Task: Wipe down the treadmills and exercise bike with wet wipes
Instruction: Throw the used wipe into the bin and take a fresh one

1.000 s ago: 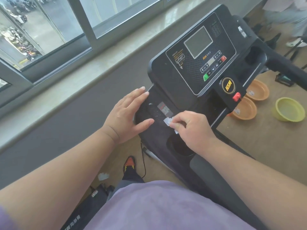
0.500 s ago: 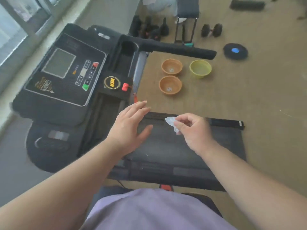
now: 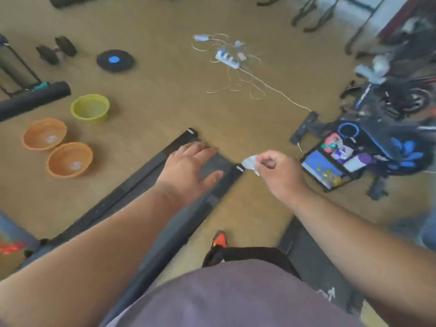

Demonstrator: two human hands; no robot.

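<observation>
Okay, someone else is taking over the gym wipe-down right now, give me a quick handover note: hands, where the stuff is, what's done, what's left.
Right hand: pinches a small crumpled wet wipe, held in the air above the floor.
Left hand: open, fingers spread, over the rear end of the treadmill deck.
Exercise bike: to the right on the floor, not being touched.
Second dark deck shows near the right arm, probably another treadmill.
Done: cannot tell from this view which surfaces are already wiped.
Left: likely the bike, and any treadmill parts not yet covered; the wipe looks small and used, so a fresh one may be needed.

no readable text, labels too blurred
</observation>
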